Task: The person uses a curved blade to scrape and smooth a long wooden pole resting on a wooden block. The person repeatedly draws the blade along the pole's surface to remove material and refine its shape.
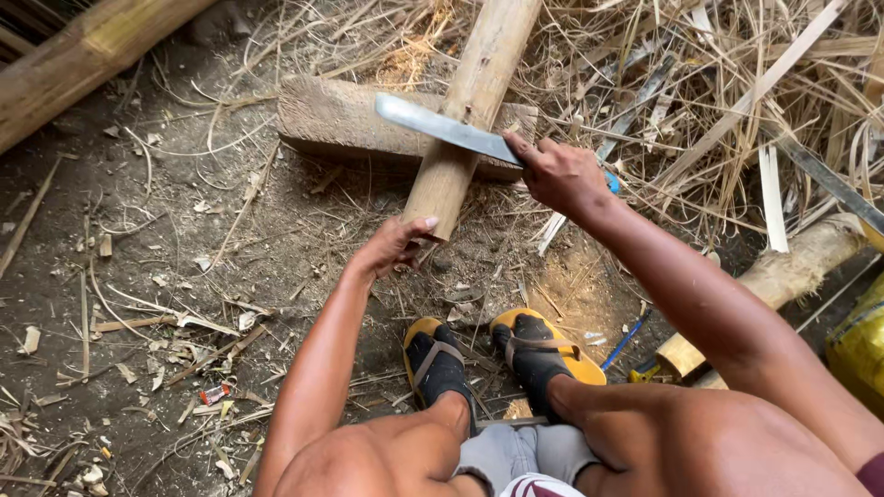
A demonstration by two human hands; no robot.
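A thick bamboo pole (470,101) lies slanted across a flat wooden block (331,120) on the dirt. My left hand (394,247) grips the pole's near cut end. My right hand (560,173) holds a long steel knife (442,127) by its handle, index finger stretched along the blade's back. The blade crosses over the pole just above the block. A bit of blue shows at the handle end behind my hand.
Heaps of split bamboo strips (727,101) fill the upper right. More bamboo poles lie at the top left (83,55) and at the right (783,276). My feet in yellow sandals (543,354) rest on the ground. A yellow container (861,345) is at the right edge.
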